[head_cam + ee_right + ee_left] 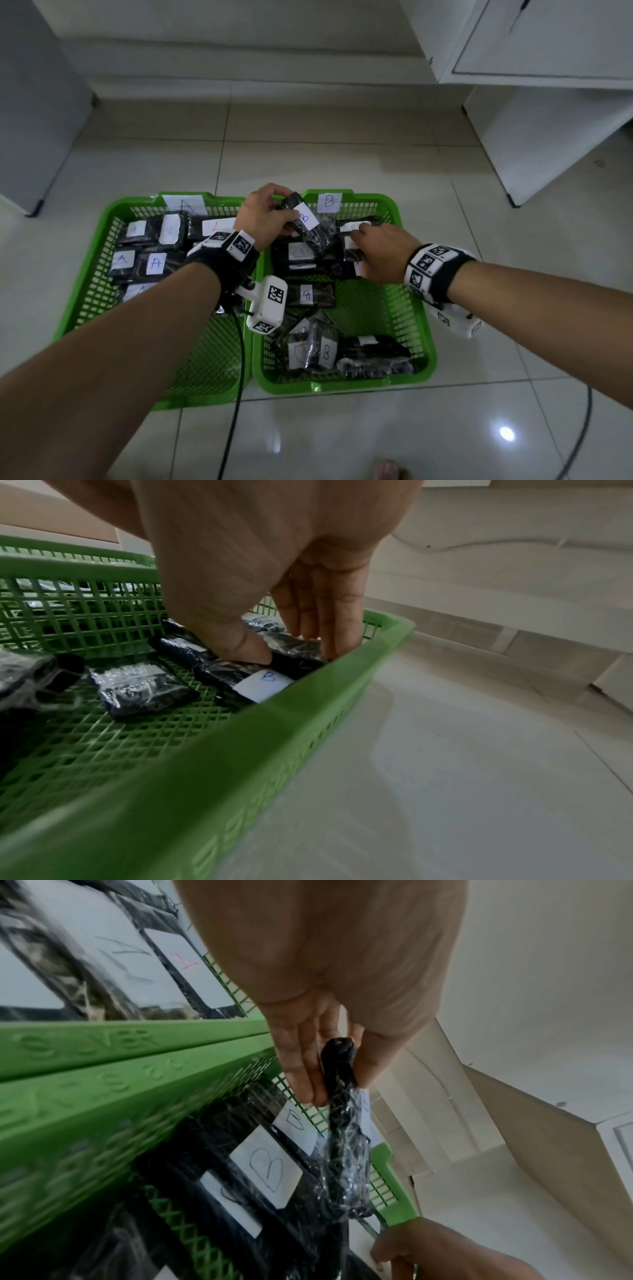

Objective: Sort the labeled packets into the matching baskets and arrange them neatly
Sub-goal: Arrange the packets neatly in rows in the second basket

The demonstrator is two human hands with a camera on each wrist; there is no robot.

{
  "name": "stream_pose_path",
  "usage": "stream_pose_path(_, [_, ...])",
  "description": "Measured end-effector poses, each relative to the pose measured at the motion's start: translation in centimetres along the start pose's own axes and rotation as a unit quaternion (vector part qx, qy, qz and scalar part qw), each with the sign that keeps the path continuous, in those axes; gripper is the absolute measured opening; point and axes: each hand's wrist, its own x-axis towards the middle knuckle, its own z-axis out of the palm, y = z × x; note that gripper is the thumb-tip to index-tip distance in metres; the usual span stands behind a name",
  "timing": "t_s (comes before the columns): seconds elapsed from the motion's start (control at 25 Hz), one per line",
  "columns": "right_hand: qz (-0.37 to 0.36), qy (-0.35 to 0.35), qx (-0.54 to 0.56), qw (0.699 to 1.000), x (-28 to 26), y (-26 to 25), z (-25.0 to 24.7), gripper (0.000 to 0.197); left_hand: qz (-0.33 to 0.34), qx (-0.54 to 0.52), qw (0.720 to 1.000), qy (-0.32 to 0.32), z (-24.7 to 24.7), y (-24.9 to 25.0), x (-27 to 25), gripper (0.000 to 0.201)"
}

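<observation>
2 green baskets sit side by side on the tiled floor. Basket B (416,308) is the landmark; basket A (96,274) touches its left wall and holds black packets labeled A. The left hand (263,216) hangs over basket B's far left corner, fingers and thumb pinching a B-labeled packet (305,222) by its end. The right hand (380,253) reaches into basket B's far right corner, thumb and fingers closed on a packet there (298,653).
</observation>
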Motion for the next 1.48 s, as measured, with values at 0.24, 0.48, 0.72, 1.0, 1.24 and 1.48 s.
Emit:
stream_pose_path(0.24, [-0.031, -0.009, -0.044, 0.998, -0.1, -0.2, 0.1, 0.037, 0.004, 0.010, 1.000, -0.009, -0.1, 0.4, -0.1, 0.028])
stream_pose_path(0.48, [-0.005, -0.024, -0.034, 0.999, 0.6, 0.5, 1.0, 0.060, -0.002, 0.002, 1.000, -0.008, 0.2, 0.1, -0.3, 0.027])
stream_pose_path(0.72, [0.030, 0.086, 0.005, 0.996, 1.1, 1.3, 0.3, 0.076, -0.020, -0.008, 0.999, 0.024, 0.2, 0.0, 0.2, 0.027])
stream_pose_path(1.0, [0.041, 0.065, -0.002, 0.997, 3.1, 2.1, -0.2, 0.013, -0.018, -0.008, 1.000, 0.017, 0.2, -0.6, 0.2, 0.026])
stream_pose_path(1.24, [0.019, 0.040, -0.079, 0.996, 2.9, 2.2, 0.5, 0.011, -0.010, -0.105, 0.982, 0.155, -1.2, 0.2, 0.7, 0.029])
stream_pose_path(1.48, [0.014, 0.126, -0.056, 0.990, 2.0, 1.9, -1.6, 0.029, -0.003, -0.119, 0.967, 0.225, -2.1, 0.5, 0.7, 0.031])
